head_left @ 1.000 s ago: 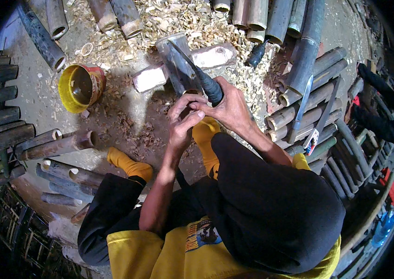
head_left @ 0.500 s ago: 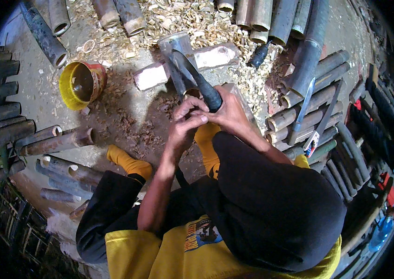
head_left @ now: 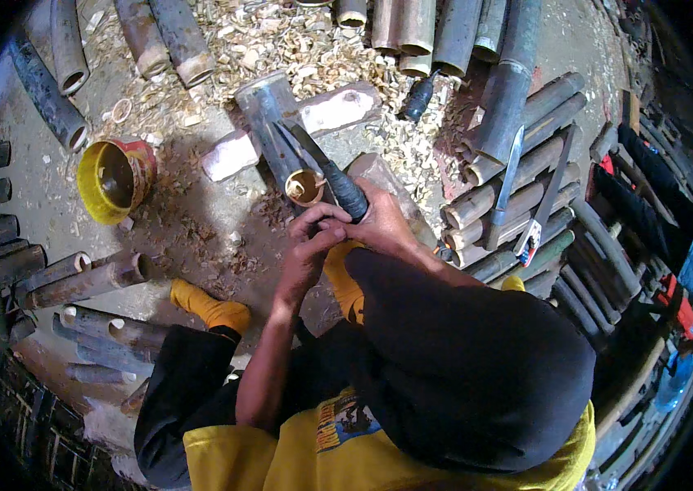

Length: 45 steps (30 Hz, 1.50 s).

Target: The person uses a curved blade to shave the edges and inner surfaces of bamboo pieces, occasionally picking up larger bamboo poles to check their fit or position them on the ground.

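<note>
My right hand (head_left: 385, 221) is wrapped around the dark bound handle of a curved knife (head_left: 340, 180). The fingers of my left hand (head_left: 311, 245) are curled in against the handle's butt end, touching my right hand. The blade points away from me, over the side of a short bamboo tube (head_left: 268, 114). This tube lies on the ground with its open end toward me, and pale shavings sit at its mouth. Whether the blade touches the bamboo is hard to tell. Under the tube, crosswise, is a wooden block (head_left: 334, 110) with pale cut faces.
A yellow bucket (head_left: 87, 184) holding liquid stands at the left. Wood chips (head_left: 256, 41) cover the ground ahead. Bamboo tubes (head_left: 498, 114) lie on both sides and ahead. At the right, a long blade (head_left: 508, 184) and a saw (head_left: 555, 188) rest on bamboo. A black bottle-shaped object (head_left: 418, 100) lies among chips.
The curved knife has turned, so its blade now looks flatter and lies lower along the tube. The tube's open end has come into sight. The whole view has shifted slightly.
</note>
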Tool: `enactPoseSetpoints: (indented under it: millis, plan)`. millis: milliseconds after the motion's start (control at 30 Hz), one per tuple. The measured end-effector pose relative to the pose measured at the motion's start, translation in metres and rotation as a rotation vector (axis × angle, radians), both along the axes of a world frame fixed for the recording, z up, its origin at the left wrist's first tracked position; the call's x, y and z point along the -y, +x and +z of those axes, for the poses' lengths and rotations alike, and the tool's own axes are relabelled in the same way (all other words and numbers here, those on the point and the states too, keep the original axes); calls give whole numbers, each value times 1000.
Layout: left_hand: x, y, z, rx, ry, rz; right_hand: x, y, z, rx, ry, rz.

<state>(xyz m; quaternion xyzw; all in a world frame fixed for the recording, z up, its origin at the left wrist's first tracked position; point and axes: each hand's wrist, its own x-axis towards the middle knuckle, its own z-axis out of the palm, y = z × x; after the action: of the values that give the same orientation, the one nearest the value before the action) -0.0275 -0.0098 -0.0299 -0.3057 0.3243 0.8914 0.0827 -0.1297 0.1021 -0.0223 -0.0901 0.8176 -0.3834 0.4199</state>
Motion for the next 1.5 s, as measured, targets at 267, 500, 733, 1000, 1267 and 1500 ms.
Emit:
enactPoseSetpoints:
  millis: [267, 500, 733, 1000, 1267, 1500]
  plan:
    - [1, -3, 0, -2, 21, 35, 1, -2, -2, 18, -29, 13]
    - [0, -3, 0, 24, -26, 44, 3, -2, 0, -25, 17, 47]
    - [-16, -1, -6, 10, -59, 269, 17, -10, 19, -70, 69, 70]
    - [-8, -29, 20, -94, -409, 113, 40, -26, 33, 32, -382, -40]
    - [71, 28, 27, 455, -949, 353, 73, -39, 55, -382, -285, 283]
    - [193, 117, -20, 938, -1128, 77, 73, -22, 30, -94, -256, 475]
